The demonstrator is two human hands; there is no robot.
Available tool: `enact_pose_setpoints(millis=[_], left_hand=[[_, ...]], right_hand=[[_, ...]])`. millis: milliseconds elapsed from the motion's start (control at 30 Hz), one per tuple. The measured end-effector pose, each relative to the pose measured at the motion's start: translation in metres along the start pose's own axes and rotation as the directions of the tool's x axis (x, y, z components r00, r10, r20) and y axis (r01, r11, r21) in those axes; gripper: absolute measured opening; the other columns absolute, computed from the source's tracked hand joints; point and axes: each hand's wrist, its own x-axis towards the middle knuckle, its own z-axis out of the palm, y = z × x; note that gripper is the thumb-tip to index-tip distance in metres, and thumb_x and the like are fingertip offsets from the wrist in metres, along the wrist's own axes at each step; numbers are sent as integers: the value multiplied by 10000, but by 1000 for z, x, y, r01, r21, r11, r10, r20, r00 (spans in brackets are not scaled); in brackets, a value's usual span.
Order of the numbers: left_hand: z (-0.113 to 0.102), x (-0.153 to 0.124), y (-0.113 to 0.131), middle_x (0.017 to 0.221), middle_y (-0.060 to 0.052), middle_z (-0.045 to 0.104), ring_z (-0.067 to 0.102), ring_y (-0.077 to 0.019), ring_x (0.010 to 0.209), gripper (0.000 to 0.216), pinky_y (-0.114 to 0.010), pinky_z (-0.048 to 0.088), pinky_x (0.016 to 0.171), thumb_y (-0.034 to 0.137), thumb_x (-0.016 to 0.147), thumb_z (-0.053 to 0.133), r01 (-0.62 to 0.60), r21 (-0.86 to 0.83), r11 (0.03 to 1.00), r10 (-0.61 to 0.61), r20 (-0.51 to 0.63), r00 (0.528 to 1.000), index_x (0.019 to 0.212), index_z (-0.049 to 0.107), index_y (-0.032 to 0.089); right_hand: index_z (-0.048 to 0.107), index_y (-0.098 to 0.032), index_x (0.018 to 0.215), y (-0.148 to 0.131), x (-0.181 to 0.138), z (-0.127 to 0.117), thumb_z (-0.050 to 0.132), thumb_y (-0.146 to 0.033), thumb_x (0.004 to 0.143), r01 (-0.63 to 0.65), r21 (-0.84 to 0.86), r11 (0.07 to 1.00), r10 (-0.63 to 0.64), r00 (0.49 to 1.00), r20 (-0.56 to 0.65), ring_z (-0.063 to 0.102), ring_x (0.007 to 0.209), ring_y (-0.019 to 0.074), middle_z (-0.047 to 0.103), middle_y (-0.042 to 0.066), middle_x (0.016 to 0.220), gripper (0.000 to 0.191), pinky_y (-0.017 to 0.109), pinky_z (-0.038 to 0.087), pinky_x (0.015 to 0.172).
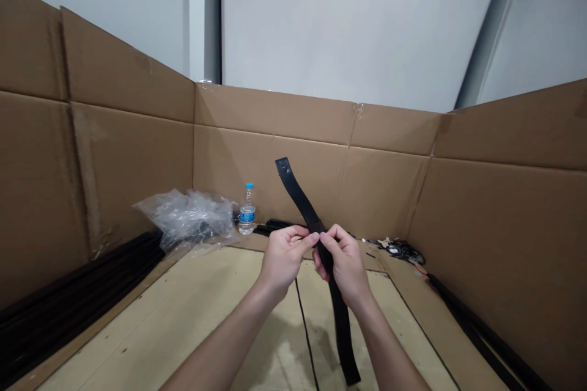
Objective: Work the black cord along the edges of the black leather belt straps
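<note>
A long flat black strap [297, 193] runs slantwise through my hands, with a small hole near its squared upper end. Its lower end hangs down over the table. My left hand [280, 261] is closed in a pinch at the strap's left edge, beside a slightly wider dark section. On the other side, my right hand [347, 264] grips the strap, thumb in front and fingers curled behind. Both thumb tips nearly meet over it. Below my left hand runs a thin black cord [305, 327]; where its top end goes is hidden.
Cardboard walls [270, 153] enclose the pale wooden tabletop [183, 317]. At the back stand a water bottle [247, 214] and a crumpled clear plastic bag [192, 217]. Long black strips [82, 299] lie along the left; tangled black cords [403, 252] and dark strips [472, 327] are right.
</note>
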Motion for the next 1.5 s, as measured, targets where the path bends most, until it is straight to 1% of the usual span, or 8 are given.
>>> enact_pose_setpoints(millis=[367, 667, 833, 967, 1067, 1167, 1333, 1500], left_hand=[[2, 1, -4, 447, 45, 511, 472, -75, 422, 349, -183, 318, 393, 400, 562, 809, -1, 41, 999, 0, 16, 1000, 594, 585, 133], [-4, 4, 1, 446, 25, 583, 521, -104, 364, 353, -204, 384, 385, 393, 655, 754, -59, 2, 998, 59, 64, 996, 603, 486, 170], [-10, 9, 1, 506, 4, 643, 596, -124, 453, 381, -220, 466, 474, 342, 566, 825, -44, -7, 999, 45, 67, 997, 610, 494, 160], [-14, 12, 1, 597, 4, 675, 602, -105, 522, 430, -197, 470, 518, 214, 407, 892, -35, 0, 999, 34, 47, 998, 648, 545, 132], [-14, 11, 4, 560, 27, 639, 569, -86, 506, 442, -179, 438, 489, 182, 372, 897, 0, 22, 1000, -1, 56, 998, 623, 536, 131], [-13, 9, 7, 549, 28, 626, 562, -86, 488, 446, -181, 428, 475, 196, 381, 895, 25, 23, 999, -27, 96, 995, 612, 518, 134], [-16, 8, 5, 467, 34, 588, 543, -108, 396, 430, -211, 408, 423, 293, 522, 849, 33, 16, 999, -36, 206, 978, 626, 452, 167], [-18, 12, 5, 463, 29, 591, 555, -101, 425, 430, -199, 415, 444, 297, 525, 848, -14, -4, 1000, 14, 178, 984, 594, 446, 163]], right_hand=[[330, -231, 628, -3, 0, 1, 546, -312, 790, -35, -14, 999, 34, 997, -66, 364, 256, 61, 505, -83, 392, 282, 145, 241, 264], [472, -201, 730, -7, 1, -5, 612, -388, 801, -70, 153, 986, 49, 990, 136, 536, 460, 98, 659, 1, 615, 244, 192, 392, 439], [574, -190, 781, -1, 4, -12, 702, -396, 757, -55, 158, 986, 34, 990, 137, 567, 556, 106, 661, 4, 677, 244, 217, 436, 539], [646, -187, 1033, 3, 6, -15, 757, -345, 715, 10, 89, 996, -25, 985, 172, 567, 616, 109, 661, 5, 735, 373, 235, 465, 591], [676, -172, 945, 2, 7, -16, 801, -315, 654, -7, 27, 1000, 0, 972, 237, 560, 597, 107, 660, 6, 734, 347, 239, 490, 569], [595, -173, 736, 0, 5, -17, 817, -288, 625, -31, -25, 999, 36, 971, 235, 537, 514, 93, 608, -37, 647, 273, 232, 505, 480], [403, -217, 746, -2, 1, -15, 776, -324, 694, -64, -38, 997, 71, 959, 273, 560, 416, 105, 609, -63, 553, 392, 196, 437, 386], [447, -200, 777, -6, 0, -16, 681, -392, 802, -36, 71, 997, 12, 952, 306, 576, 534, 92, 681, 8, 703, 304, 205, 443, 502]])
